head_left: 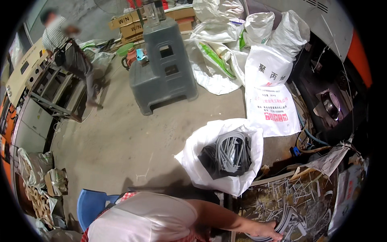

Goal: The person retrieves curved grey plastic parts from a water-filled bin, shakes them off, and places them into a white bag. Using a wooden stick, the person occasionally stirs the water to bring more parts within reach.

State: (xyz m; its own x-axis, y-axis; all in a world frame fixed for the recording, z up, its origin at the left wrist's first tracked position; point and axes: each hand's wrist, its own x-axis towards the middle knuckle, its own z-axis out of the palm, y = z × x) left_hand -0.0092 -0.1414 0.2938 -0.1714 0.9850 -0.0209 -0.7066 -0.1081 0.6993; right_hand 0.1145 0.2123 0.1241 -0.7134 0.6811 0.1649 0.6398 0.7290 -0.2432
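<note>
My left arm (225, 215) in a white short sleeve reaches right along the lower edge. At its end my left hand (267, 230) lies over thin grey curved strips (287, 218). Its fingers look stretched and apart, touching the strips; the lower edge cuts off part of this spot. Around the hand spreads a low bin (258, 195) of loose grey and white strips. Just beyond it stands an open white woven sack (193, 149), holding looped grey strips (231, 151) and dark pieces. My right hand is out of view.
A grey plastic step stool (159, 80) stands beyond the sack. White sacks (270, 84) are heaped at the far right, beside dark machinery (322, 92). A person (70, 48) is near metal steps (60, 94) at far left. A blue chair (90, 209) sits behind my shoulder.
</note>
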